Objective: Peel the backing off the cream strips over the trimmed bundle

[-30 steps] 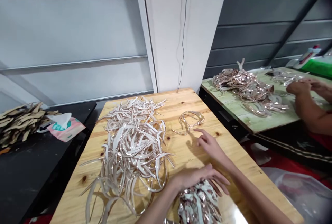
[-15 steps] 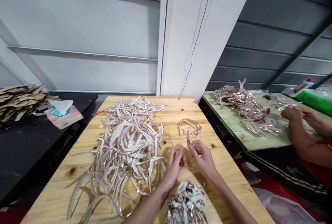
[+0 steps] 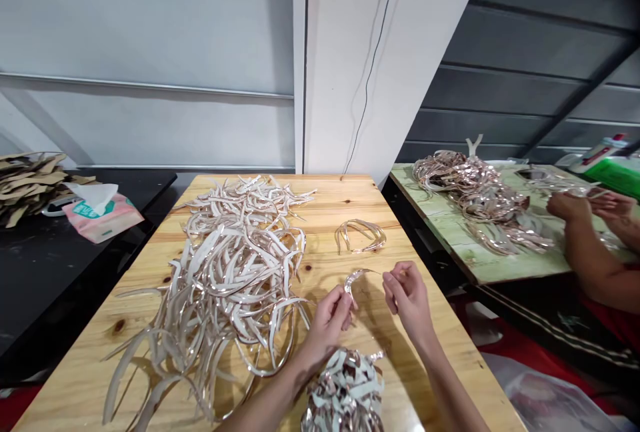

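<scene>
Strip of shiny, curved material (image 3: 353,279) stands out in the head view, its lower end pinched between the thumb and forefinger of the left hand (image 3: 330,315). From those fingertips it rises and bends over to the right, above the bare wood of the light table (image 3: 343,195), its thin tip ending just beside the fingers of the right hand (image 3: 407,295). The right fingers are curled, with thumb and forefinger in a narrow pose; whether they touch the tip or hold anything cannot be told. Beyond both hands lies a small group of looped strips (image 3: 370,249), apart from the fingers. A large, tangled heap of pale, shiny-edged strips (image 3: 245,265) spreads over the left part of the table, and a dense bundle of glossy pieces (image 3: 345,392) sits between the forearms, nearer the wearer. To the left, a pink tissue pack (image 3: 107,219) and a stack of brown pieces (image 3: 25,185) rest on a black table (image 3: 55,279). To the right, another person's hands (image 3: 570,207) work over a greenish table (image 3: 480,265) bearing more shiny strips (image 3: 485,192).
</scene>
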Available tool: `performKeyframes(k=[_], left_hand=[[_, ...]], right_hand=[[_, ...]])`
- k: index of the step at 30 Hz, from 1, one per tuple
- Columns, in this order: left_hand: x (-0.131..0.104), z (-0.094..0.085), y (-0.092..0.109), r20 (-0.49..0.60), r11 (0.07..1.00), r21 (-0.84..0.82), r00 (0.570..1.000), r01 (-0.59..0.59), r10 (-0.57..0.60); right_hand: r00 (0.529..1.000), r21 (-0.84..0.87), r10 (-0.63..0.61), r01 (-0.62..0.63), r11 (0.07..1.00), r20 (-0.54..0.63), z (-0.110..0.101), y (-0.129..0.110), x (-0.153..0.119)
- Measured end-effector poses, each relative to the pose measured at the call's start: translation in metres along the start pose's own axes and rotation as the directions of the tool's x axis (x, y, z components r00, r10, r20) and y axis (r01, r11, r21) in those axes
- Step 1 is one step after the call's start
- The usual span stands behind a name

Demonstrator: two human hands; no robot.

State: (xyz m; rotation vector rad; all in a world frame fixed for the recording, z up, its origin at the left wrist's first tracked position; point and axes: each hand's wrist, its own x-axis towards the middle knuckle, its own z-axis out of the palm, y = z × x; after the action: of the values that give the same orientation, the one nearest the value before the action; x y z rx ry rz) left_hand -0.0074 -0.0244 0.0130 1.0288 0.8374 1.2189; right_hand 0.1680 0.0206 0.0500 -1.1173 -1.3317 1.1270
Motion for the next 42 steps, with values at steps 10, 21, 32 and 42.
performKeyframes(k=[10, 21, 32, 42], left_hand=[[0.004, 0.001, -0.001, -0.093, 0.962, -0.255, 0.988, 0.094, -0.121], [0.003, 0.006, 0.004, -0.126, 0.997, 0.015, 0.990, 0.070, -0.068], [0.003, 0.004, 0.011, -0.239, 0.982, 0.182, 0.971, 0.049, -0.004], [0.000, 0.002, 0.003, -0.163, 0.993, 0.027, 0.980, 0.119, -0.113]], right_hand=[[0.984, -0.486, -0.070, 0.142, 0.862, 0.164, -0.015, 0.009, 0.006], [0.823, -0.075, 0.200, -0.190, 0.979, 0.532, 0.020, -0.004, -0.023], [0.827, -0.035, 0.202, -0.216, 0.976, 0.524, 0.021, -0.001, -0.026], [0.809, -0.027, 0.205, -0.228, 0.973, 0.551, 0.027, -0.006, -0.028]])
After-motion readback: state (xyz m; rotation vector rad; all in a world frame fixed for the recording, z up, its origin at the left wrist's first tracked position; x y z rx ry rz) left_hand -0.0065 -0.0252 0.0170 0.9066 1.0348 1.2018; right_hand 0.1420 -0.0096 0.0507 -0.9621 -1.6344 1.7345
